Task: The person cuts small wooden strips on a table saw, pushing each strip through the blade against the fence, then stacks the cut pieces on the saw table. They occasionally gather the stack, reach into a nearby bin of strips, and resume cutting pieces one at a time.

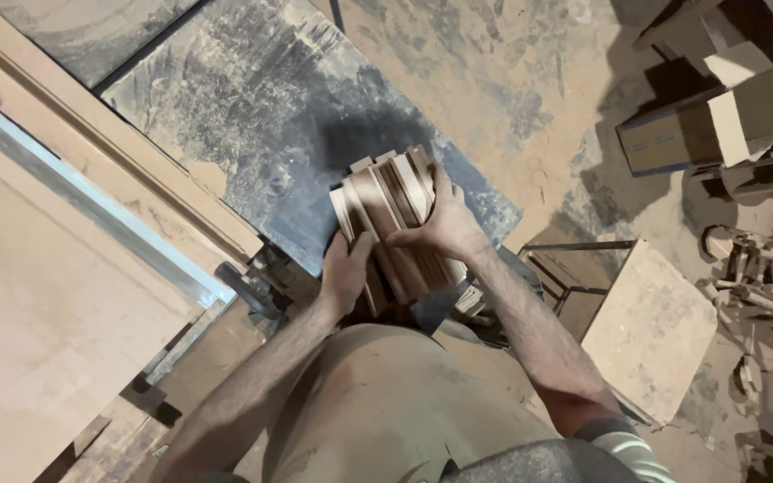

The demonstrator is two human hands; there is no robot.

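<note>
A dusty dark metal table [252, 98] carries the bundle of wooden strips [395, 224], sawdust spread across it, a wooden fence [109, 170] along its left edge

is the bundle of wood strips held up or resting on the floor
Held up: both the left hand and right hand clasp the wood strips above the floor.

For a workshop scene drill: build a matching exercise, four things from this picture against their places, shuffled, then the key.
Things:
1. bundle of wooden strips
2. square board
3. metal rail
4. pile of wooden offcuts

Places:
A. upper right corner
B. running diagonally along the left
C. held between left hand and right hand
D. lower right on the dusty floor

Pairs: 1-C, 2-D, 3-B, 4-A
</note>
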